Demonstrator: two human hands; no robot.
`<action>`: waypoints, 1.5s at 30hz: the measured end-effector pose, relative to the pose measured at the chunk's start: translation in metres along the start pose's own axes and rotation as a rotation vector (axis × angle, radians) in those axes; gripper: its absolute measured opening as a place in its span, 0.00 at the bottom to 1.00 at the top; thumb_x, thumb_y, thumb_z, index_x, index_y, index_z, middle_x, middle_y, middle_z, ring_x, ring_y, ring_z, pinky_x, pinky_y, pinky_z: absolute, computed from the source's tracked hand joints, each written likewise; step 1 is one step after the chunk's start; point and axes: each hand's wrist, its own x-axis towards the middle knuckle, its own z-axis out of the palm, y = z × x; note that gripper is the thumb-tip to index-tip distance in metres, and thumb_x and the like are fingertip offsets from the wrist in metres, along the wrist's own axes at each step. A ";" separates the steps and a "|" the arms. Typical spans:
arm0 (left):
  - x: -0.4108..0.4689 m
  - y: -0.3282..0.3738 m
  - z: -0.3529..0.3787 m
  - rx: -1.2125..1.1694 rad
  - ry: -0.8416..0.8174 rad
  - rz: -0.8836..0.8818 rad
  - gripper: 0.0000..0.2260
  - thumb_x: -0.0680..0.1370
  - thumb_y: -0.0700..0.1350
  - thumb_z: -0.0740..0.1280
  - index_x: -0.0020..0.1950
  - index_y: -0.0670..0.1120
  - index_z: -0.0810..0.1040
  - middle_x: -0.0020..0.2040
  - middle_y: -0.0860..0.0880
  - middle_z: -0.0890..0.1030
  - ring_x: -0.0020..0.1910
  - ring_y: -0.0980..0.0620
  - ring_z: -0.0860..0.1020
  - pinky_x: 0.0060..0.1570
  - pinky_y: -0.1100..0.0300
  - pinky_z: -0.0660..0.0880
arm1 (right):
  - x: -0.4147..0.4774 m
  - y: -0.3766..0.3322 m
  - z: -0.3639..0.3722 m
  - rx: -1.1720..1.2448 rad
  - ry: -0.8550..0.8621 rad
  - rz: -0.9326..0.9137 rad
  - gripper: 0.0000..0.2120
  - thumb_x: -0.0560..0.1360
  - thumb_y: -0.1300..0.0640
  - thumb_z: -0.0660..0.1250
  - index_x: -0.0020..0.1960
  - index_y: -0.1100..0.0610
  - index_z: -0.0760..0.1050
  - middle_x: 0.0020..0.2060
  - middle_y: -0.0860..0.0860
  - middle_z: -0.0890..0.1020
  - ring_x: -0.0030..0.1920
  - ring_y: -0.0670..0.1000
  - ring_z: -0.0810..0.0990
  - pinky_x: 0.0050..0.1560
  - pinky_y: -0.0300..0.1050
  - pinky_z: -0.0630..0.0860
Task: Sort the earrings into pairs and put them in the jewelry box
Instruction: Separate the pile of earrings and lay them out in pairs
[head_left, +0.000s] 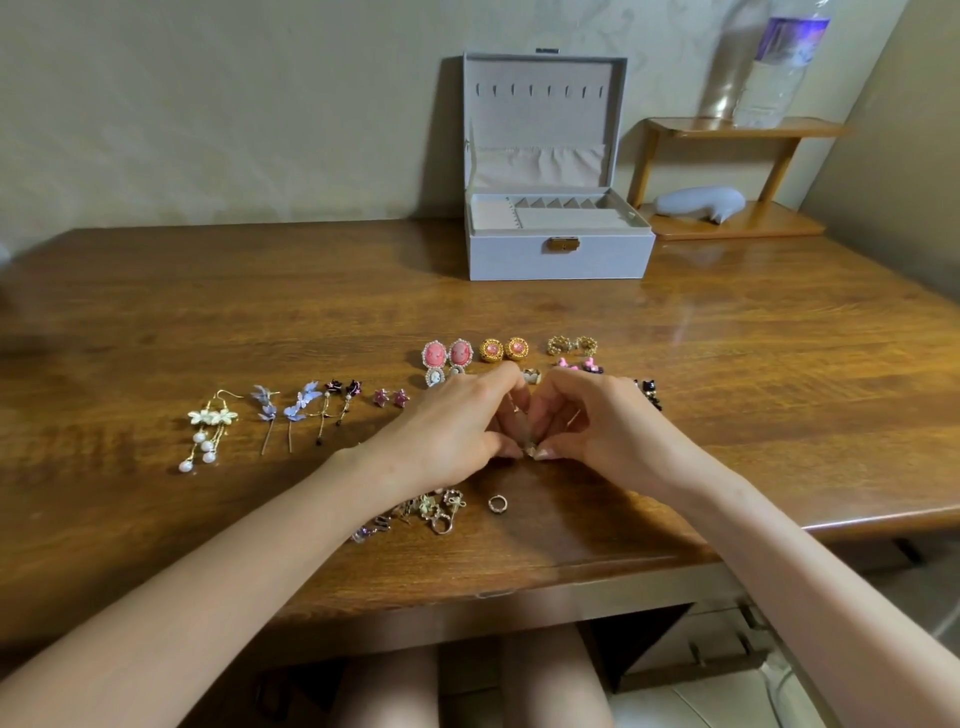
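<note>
Overall, the wooden table (208, 322) carries all task items. The grey jewelry box (561, 257) stands at its far edge against the wall, lid raised upright and tray compartments exposed. To the right of the jewelry box stands a two-tier wooden shelf (737, 223), with a clear plastic bottle (779, 73) on its upper tier.

Well in front of the jewelry box, the left hand (452, 431) and the right hand (597, 421) meet, fingers curled. Thumb and fingertips of both hands pinch one small metal earring (530, 451) just above the tabletop; its shape cannot be determined.

Between the hands and the jewelry box, sorted pairs lie side by side: pink cameo earrings (447, 353), gold round earrings (503, 349) and gold openwork earrings (571, 344). Front-left of the jewelry box, further pairs form a row: white flower drop earrings with pearls (208, 431), blue flower drop earrings (291, 405) and pink star studs (390, 398). Farthest in front of the jewelry box, at the near edge, lies an unsorted heap of earrings (421, 512), with a single hoop earring (497, 503) just beside it.
</note>
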 end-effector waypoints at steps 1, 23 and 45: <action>0.001 -0.001 0.000 0.001 0.001 -0.002 0.15 0.75 0.40 0.68 0.58 0.48 0.68 0.46 0.51 0.78 0.33 0.61 0.71 0.43 0.54 0.75 | 0.000 0.000 0.000 0.021 -0.003 -0.002 0.18 0.65 0.68 0.75 0.38 0.47 0.72 0.36 0.44 0.80 0.36 0.41 0.77 0.40 0.32 0.74; 0.005 -0.006 0.009 -0.066 0.072 0.008 0.14 0.73 0.44 0.71 0.55 0.49 0.70 0.45 0.55 0.78 0.28 0.67 0.68 0.39 0.58 0.74 | -0.004 0.002 0.005 0.110 0.047 -0.073 0.21 0.65 0.74 0.71 0.42 0.49 0.72 0.36 0.48 0.81 0.37 0.46 0.79 0.42 0.39 0.78; -0.070 -0.035 -0.028 0.039 0.147 0.056 0.05 0.70 0.53 0.69 0.38 0.57 0.74 0.39 0.59 0.73 0.46 0.60 0.70 0.43 0.68 0.68 | -0.026 -0.025 0.023 -0.141 -0.060 -0.112 0.07 0.66 0.53 0.75 0.44 0.49 0.81 0.40 0.42 0.76 0.39 0.41 0.72 0.41 0.38 0.72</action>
